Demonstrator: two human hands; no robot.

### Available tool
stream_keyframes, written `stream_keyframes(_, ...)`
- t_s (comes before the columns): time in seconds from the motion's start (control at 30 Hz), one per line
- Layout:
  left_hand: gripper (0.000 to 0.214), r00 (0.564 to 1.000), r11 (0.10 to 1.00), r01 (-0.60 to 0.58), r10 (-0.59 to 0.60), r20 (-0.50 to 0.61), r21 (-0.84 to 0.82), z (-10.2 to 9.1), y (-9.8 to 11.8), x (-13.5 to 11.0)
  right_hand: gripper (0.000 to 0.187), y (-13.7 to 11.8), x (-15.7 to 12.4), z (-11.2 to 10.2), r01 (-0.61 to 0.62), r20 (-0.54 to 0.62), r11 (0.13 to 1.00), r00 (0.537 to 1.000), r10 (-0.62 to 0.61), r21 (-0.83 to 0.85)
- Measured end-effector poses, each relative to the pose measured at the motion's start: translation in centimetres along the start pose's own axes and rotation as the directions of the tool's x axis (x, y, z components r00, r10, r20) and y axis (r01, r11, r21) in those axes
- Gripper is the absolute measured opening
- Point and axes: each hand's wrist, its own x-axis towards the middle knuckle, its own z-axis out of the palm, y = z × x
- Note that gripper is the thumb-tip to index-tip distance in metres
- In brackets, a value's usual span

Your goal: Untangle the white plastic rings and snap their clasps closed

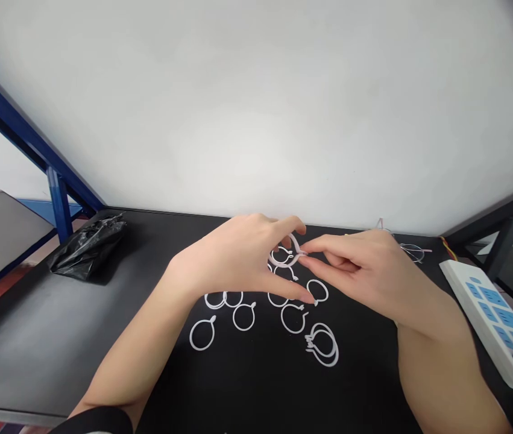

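Over the middle of the black table (57,337), both hands meet on one white ring (282,257) held just above the surface. The left hand (238,259) curls around it, fingers bent and closed on its left side; the right hand (365,271) pinches its right edge between thumb and fingertips, the other fingers tucked. Beneath and nearer lie loose white rings (202,333), with a stacked pair (324,345) to the near right. A crumpled black bag (88,246) sits far left, and a white power strip (495,313) lies along the right edge.
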Motion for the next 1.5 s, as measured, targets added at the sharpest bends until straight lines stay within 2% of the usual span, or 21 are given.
stream_keyframes(0.17,0.043,1.000,0.992,-0.010,0.010,0.004,-0.124,0.0,0.7,0.0,0.006,-0.5,-0.9,-0.9,0.053,-0.081,0.998,0.995,-0.056,-0.035)
stream_keyframes(0.37,0.042,1.000,0.975,0.002,0.004,0.023,-0.223,-0.1,0.9,-0.1,0.003,-0.7,-1.1,-1.2,0.072,-0.111,0.997,0.991,-0.074,-0.026)
stream_keyframes(0.6,0.031,0.999,0.970,-0.010,0.020,0.036,-0.241,-0.2,1.3,-0.4,0.005,-0.7,-1.3,-1.7,0.096,-0.110,0.994,0.989,-0.101,-0.050)
stream_keyframes(0.8,0.021,0.999,0.979,-0.044,0.046,0.003,-0.198,-0.1,1.5,-0.5,0.004,-1.1,-1.4,-2.1,0.097,-0.114,0.993,0.988,-0.103,-0.061)
stream_keyframes(1.2,0.027,0.998,0.978,-0.053,0.057,0.017,-0.201,-0.3,1.5,-0.5,0.007,-1.1,-1.5,-2.1,0.106,-0.134,0.992,0.984,-0.115,-0.072)
stream_keyframes(1.5,0.026,0.998,0.954,-0.055,0.061,0.010,-0.293,-0.2,1.6,-0.6,0.009,-1.7,-1.0,-2.5,0.107,-0.138,0.994,0.985,-0.101,0.035)
